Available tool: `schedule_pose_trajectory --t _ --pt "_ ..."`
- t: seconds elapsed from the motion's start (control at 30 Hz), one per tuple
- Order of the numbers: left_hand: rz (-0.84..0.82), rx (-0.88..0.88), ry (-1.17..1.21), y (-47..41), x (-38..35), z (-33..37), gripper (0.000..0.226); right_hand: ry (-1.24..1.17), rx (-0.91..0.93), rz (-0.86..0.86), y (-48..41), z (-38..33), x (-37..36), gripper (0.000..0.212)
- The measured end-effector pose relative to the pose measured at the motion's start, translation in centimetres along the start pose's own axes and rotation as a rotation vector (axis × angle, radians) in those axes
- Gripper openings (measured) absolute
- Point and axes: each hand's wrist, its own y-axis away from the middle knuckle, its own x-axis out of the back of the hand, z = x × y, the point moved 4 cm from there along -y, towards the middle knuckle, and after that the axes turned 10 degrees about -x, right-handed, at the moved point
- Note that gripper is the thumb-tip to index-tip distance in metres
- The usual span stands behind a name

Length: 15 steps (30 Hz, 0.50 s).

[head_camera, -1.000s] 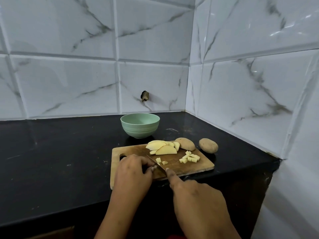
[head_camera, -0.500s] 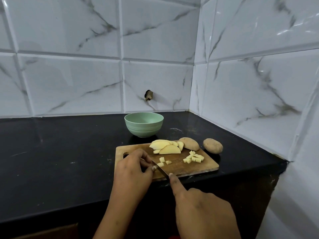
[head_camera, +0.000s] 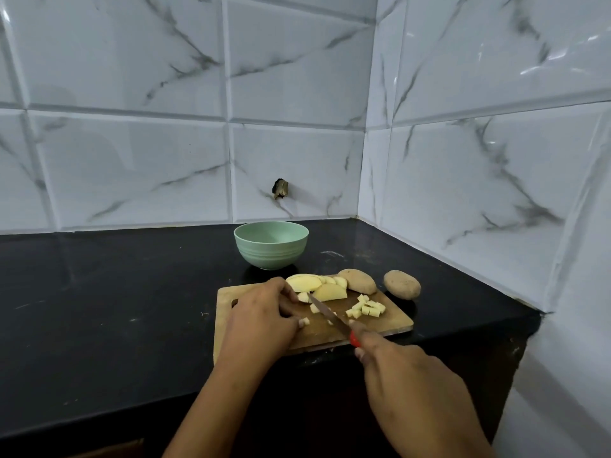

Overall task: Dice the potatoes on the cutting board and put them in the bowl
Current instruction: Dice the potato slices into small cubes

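- Two hands are over a wooden cutting board (head_camera: 391, 322) that lies on a black counter (head_camera: 99, 309), close to its front edge
- The left hand (head_camera: 261, 320) rests on the 9 o'clock half of the board with its fingers curled down. The thumb tip touches a small potato piece (head_camera: 305, 322), but I cannot tell if the hand really grips anything
- The right hand (head_camera: 413, 388) is closed around the red handle of a knife (head_camera: 325, 310). It comes from 5 o'clock, and the blade points toward 11 o'clock across the middle of the board
- The blade tip is just beside the left fingertips
- Several potato slices (head_camera: 317, 285) lie overlapped at the 12 o'clock edge of the board
- A small heap of diced cubes (head_camera: 365, 309) lies at 3 o'clock on the board, apart from the blade
- One whole potato (head_camera: 358, 280) sits at the 1 o'clock corner of the board, touching the slices
- A second potato (head_camera: 401, 284) lies on the counter, off the board, at 2 o'clock
- A green bowl (head_camera: 271, 246) stands upright on the counter at 12 o'clock from the board, near its far edge; I see no potato inside it
- White marble tiles (head_camera: 132, 160) cover the walls behind and to the right, and one has a small dark hole (head_camera: 280, 190) above the bowl
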Motion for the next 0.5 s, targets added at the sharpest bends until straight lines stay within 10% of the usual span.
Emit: schedule_pose_trajectory --t 0.5 --pt "-0.190 -0.005 0.054 -3.3 -3.7 2.7 0.012 -0.230 -0.058 0.035 -1.1 2.7 1.7 0.044"
